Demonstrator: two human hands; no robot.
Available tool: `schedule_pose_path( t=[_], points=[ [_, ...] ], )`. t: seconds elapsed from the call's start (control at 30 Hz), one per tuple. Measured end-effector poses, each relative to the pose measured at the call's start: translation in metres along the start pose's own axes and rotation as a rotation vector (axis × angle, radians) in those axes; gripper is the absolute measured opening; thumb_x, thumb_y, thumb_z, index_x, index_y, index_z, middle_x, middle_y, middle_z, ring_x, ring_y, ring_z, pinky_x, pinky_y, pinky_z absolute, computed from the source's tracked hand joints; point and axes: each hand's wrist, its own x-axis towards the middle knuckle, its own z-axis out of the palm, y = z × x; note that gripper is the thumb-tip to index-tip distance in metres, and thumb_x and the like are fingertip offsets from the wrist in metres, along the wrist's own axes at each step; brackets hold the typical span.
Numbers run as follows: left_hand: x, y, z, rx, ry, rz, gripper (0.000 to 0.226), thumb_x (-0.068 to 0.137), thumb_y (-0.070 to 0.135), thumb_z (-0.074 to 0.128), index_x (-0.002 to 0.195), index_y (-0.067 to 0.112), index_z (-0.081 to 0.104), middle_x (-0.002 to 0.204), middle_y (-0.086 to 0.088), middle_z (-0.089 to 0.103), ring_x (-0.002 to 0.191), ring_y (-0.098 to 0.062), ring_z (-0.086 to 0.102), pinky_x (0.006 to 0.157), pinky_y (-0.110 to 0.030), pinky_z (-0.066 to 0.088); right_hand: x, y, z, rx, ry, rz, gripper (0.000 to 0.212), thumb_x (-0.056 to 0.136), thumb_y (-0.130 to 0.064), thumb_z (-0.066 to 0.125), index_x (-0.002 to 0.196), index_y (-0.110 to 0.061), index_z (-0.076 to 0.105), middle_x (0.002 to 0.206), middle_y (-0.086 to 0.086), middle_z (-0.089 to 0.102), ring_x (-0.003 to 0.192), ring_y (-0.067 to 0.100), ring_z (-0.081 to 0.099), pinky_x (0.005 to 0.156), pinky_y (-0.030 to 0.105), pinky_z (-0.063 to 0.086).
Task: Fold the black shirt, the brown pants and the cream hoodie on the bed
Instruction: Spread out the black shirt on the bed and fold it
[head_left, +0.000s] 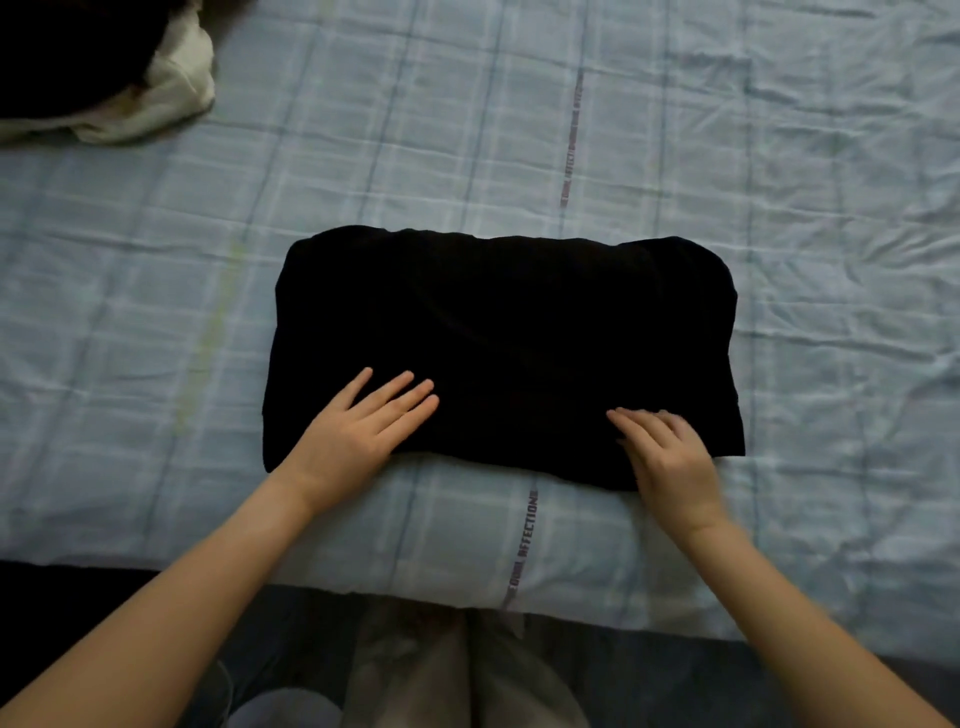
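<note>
at the btm of the frame, just past the person's lap, the bed (571, 545) edge is seen, covered w/ a blue checked sheet. a little farther in, the left hand (358, 431) is laid flat on the lower-left corner of the black shirt (498, 322), fingers straight and slightly spread, nothing gripped. the right hand (667, 457) is blurred, but its fingers look loosely extended and are rested on the shirt's near edge, lower right of ctr; no cloth is seen pinched. the shirt is laid out mid-frame as a wide, thick rectangle, apparently folded already. it's judged light, soft and limp, prob. several layers. it'd be best taken at both short ends, or lifted w/ palms slid under, so the layers aren't spilled. far off, upper left, the cream hoodie (176, 88) is heaped under a dark bundle (62, 52), poss. the pants; both look unfolded.
</note>
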Motion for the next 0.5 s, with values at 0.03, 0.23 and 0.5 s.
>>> schedule_pose_path(
  t=[0.03, 0.23, 0.5],
  points=[
    [0.002, 0.0, -0.001, 0.008, 0.017, 0.001, 0.048, 0.093, 0.003, 0.039, 0.14, 0.008, 0.05, 0.145, -0.01, 0.048, 0.134, -0.031, 0.045, 0.109, -0.054, 0.037, 0.006, -0.001, -0.002, -0.004, 0.028, 0.012, 0.03, 0.077, 0.006, 0.078, 0.106, 0.0, 0.074, 0.1, 0.013, 0.074, 0.079, 0.035, 0.069, 0.073, 0.04, 0.059],
    [-0.029, -0.02, -0.02, -0.039, -0.066, 0.008, 0.05, 0.093, 0.005, 0.036, 0.143, 0.008, 0.044, 0.147, -0.008, 0.046, 0.135, -0.028, 0.044, 0.11, -0.048, 0.038, -0.02, -0.002, -0.028, -0.016, 0.049, -0.157, 0.019, 0.086, -0.002, 0.071, 0.105, -0.002, 0.075, 0.088, 0.009, 0.071, 0.064, 0.028, 0.06, 0.059, 0.036, 0.054],
    [-0.015, 0.025, -0.028, -0.103, -0.033, -0.304, 0.063, 0.098, 0.054, 0.035, 0.148, 0.016, 0.039, 0.155, -0.002, 0.035, 0.146, -0.021, 0.025, 0.119, -0.048, 0.019, 0.037, -0.038, -0.045, 0.181, -0.043, -0.05, 0.035, 0.091, -0.028, 0.058, 0.114, -0.004, 0.07, 0.103, 0.007, 0.069, 0.092, 0.024, 0.061, 0.079, 0.033, 0.052]
  ],
)
